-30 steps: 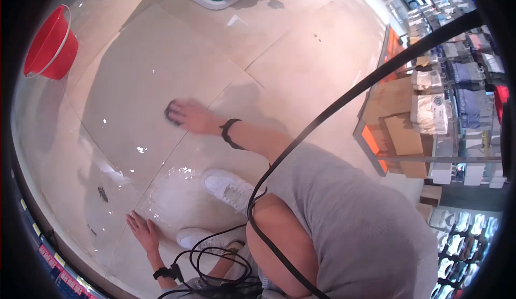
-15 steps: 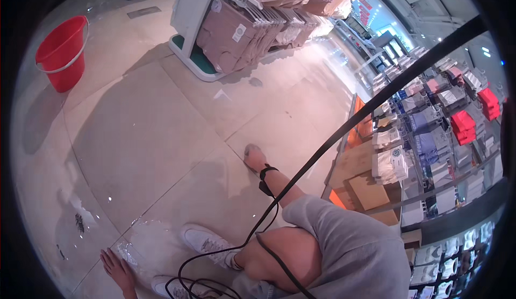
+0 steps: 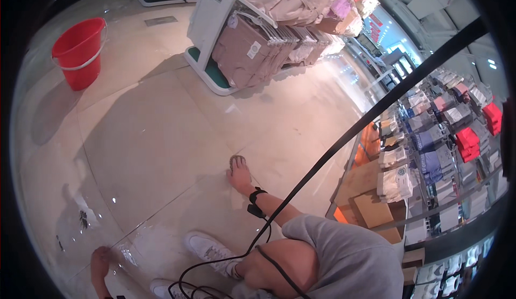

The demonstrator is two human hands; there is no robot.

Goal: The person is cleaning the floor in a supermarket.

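Note:
My right hand (image 3: pixel 239 176) is down on the tiled floor (image 3: pixel 156 154), near a tile joint. Its fingers press a small grey-brown pad (image 3: pixel 233 162), mostly covered by the hand; its exact kind is unclear. A black strap (image 3: pixel 258 195) circles my right wrist. At the lower left my left hand (image 3: pixel 100 261) is close to the floor beside a shiny wet patch (image 3: pixel 128 253). Its fingers look bunched and turned from view, so their grip is unclear.
A red bucket (image 3: pixel 79 57) stands at the far left. Ahead is a white rack (image 3: pixel 200 35) of hanging pink clothes. Cardboard boxes (image 3: pixel 371 207) and packaged goods line the right. A black cable (image 3: pixel 349 132) crosses the view and loops by my white shoes (image 3: pixel 209 250).
My right hand has slid left and slightly nearer across the floor. My left hand, flat with spread fingers before, has turned and drawn its fingers in. The view has shifted slightly.

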